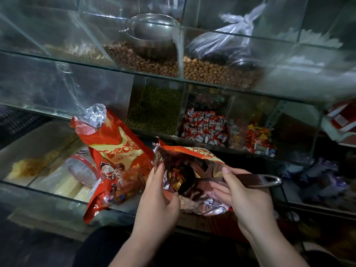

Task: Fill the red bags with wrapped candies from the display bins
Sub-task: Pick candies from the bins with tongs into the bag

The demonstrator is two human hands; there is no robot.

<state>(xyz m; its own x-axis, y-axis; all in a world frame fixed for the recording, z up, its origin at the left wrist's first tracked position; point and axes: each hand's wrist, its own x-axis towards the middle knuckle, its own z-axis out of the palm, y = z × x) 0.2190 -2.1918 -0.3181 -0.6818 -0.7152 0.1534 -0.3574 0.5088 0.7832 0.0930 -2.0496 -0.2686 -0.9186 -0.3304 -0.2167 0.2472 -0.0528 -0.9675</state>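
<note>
Overall, one glass display case (77, 63) spans the far side, its tiers divided into bins. Two red bags rest at its near ledge. The filled bag (115, 162) stands at left, leaning, foil mouth upward. The open bag (200, 153) lies just to its right, between two hands. The left hand (159, 197) grips the left rim of the open bag's mouth, fingers curled round the foil. The right hand (248, 197) pinches the handle of one metal scoop (256, 180), whose dark bowl sits inside that bag among wrapped sweets. Two candy bins lie just beyond: red-and-white candies (204, 126), and mixed candies (256, 137) to their right.
</note>
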